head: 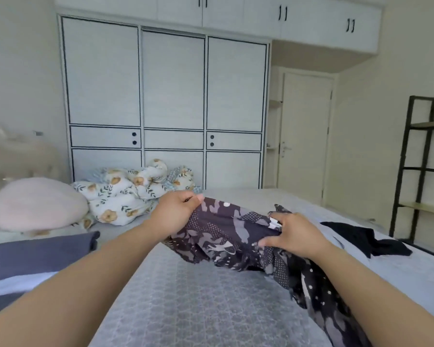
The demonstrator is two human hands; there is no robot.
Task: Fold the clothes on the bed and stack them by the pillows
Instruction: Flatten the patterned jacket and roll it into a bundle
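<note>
So the patterned dark garment (pixel 236 236) is held up just above the bed (pixel 186 296), bunched in the middle, with its long end trailing down to the lower right; the left hand (pixel 176 214) pinches the top edge between thumb and curled fingers, and the right hand (pixel 291 234) grips the other side, thumb on top near a little white tag, fingers curled into the cloth. Off to the right a black garment (pixel 366 239) lies crumpled on the bed, well apart from the hands; on the left there's a folded blue-grey piece (pixel 35 249), looks like more than one layer but it's kinda blurry. Behind that sits a pink pillow (pixel 35 204) and beside it a rumpled floral quilt (pixel 130 191); white wardrobe (pixel 166 96) at the back, black shelf rack (pixel 416 171) on the right.
</note>
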